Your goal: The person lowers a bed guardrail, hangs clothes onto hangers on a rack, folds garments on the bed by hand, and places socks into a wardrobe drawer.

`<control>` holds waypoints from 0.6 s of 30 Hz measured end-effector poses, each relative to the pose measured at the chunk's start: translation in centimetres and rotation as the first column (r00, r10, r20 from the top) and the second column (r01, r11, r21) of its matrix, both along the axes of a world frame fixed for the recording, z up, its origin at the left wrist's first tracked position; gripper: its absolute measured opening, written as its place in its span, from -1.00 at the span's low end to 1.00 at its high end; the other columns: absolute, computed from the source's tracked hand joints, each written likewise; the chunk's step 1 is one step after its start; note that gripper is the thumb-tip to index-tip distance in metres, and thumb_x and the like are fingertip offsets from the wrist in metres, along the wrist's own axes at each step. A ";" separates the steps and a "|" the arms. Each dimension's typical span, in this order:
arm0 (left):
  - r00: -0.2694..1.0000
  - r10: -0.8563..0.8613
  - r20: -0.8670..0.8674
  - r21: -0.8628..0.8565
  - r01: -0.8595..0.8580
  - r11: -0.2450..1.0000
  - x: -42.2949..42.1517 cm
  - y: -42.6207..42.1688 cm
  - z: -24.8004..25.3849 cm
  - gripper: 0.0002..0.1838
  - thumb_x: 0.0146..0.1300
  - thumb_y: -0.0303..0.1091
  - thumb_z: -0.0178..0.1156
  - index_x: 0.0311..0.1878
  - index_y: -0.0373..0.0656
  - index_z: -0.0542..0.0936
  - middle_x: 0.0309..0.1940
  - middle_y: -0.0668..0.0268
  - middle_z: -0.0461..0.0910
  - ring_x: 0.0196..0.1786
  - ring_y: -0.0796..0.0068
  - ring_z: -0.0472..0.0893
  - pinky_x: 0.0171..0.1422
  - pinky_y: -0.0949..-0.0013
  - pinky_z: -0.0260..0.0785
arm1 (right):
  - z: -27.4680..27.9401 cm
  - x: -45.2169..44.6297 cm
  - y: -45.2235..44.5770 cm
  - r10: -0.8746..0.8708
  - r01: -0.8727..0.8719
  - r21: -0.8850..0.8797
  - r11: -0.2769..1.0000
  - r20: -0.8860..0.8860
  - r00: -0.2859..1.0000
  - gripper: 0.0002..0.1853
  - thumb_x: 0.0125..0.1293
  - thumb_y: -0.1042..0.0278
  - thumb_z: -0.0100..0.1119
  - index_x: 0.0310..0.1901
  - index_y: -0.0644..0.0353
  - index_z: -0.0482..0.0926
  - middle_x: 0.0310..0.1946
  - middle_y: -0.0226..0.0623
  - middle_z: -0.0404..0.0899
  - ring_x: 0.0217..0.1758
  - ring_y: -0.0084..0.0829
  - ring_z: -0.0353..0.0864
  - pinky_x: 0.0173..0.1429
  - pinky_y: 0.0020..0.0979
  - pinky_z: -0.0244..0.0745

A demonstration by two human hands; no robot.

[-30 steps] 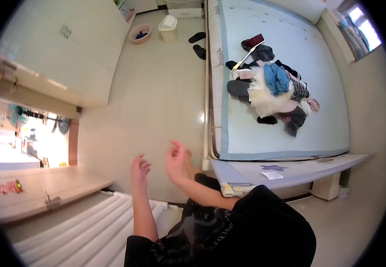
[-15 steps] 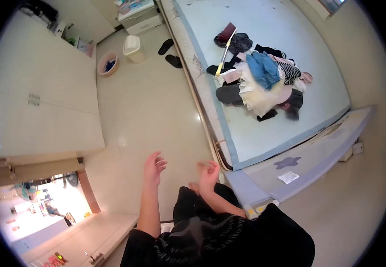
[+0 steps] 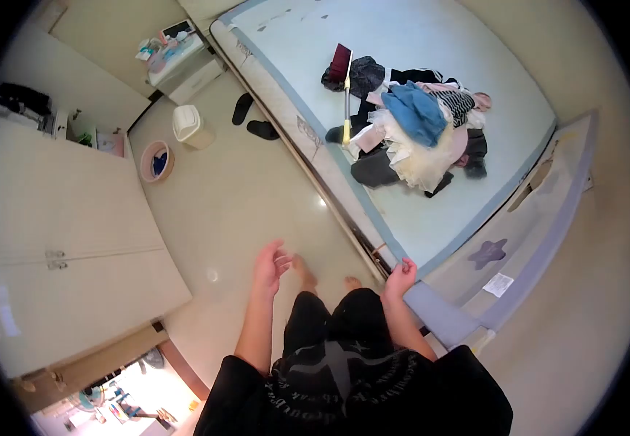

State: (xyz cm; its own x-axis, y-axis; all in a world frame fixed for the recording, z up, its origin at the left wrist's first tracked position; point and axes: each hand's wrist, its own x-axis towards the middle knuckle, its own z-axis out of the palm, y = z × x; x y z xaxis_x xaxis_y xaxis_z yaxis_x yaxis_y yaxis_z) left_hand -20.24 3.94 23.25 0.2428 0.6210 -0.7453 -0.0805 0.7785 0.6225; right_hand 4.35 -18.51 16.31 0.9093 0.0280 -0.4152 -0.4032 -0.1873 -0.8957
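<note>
Lying heaped on the bed (image 3: 445, 225), the clothes (image 3: 411, 125) look soft, limp and light: the ruffled cream tulle (image 3: 418, 161) may snag and is best scooped from underneath, while the crumpled blue garment (image 3: 416, 109) should bunch easily. Along their edge, a slim, stiff stick (image 3: 347, 109) suits a mid-shaft grip. The left hand (image 3: 273, 266) hangs loosely open and empty; the right hand (image 3: 400, 277), curled near the padded rail (image 3: 445, 312), shows nothing held, its closure unclear.
</note>
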 end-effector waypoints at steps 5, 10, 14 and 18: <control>0.991 -0.133 -0.005 -0.038 0.133 0.990 -2.1 6.5 -0.1 -0.67 0.52 -0.16 0.00 0.15 -0.09 0.59 -0.31 0.42 0.59 -0.26 0.46 0.66 -0.23 0.42 0.51 | -5.3 -0.8 10.2 0.131 -0.130 -0.019 0.991 0.108 0.985 -0.81 0.32 0.61 0.04 -0.06 0.22 0.48 -0.46 -0.50 0.37 -0.44 -0.63 0.34 -0.35 -0.53 0.33; 0.975 -0.216 -0.052 -0.081 0.212 0.974 -2.1 10.9 -0.8 -0.68 0.54 -0.19 -0.04 0.15 -0.09 0.59 -0.31 0.42 0.59 -0.27 0.48 0.66 -0.23 0.43 0.50 | -8.9 0.9 18.7 0.325 -0.300 -0.164 0.940 0.158 0.932 -0.79 0.29 0.54 0.11 -0.05 0.21 0.56 -0.47 -0.40 0.50 -0.37 -0.53 0.51 -0.25 -0.45 0.43; 0.968 -0.248 -0.045 -0.094 0.243 0.965 -1.1 13.9 -2.1 -0.69 0.55 -0.19 -0.05 0.14 -0.08 0.59 -0.31 0.42 0.59 -0.28 0.49 0.66 -0.23 0.43 0.50 | -7.8 2.8 25.1 0.406 -0.407 0.020 0.913 0.051 0.912 -0.80 0.35 0.58 0.05 -0.03 0.26 0.56 -0.46 -0.41 0.54 -0.40 -0.60 0.52 -0.30 -0.52 0.44; 0.955 -0.288 -0.074 -0.109 0.280 0.954 1.1 16.3 -3.2 -0.69 0.55 -0.19 -0.05 0.14 -0.06 0.60 -0.31 0.42 0.59 -0.28 0.50 0.66 -0.23 0.43 0.50 | -11.9 6.7 29.9 0.476 -0.470 -0.105 0.876 0.037 0.879 -0.72 0.29 0.40 0.15 0.01 0.25 0.61 -0.26 -0.16 0.72 -0.23 -0.28 0.69 -0.09 -0.31 0.56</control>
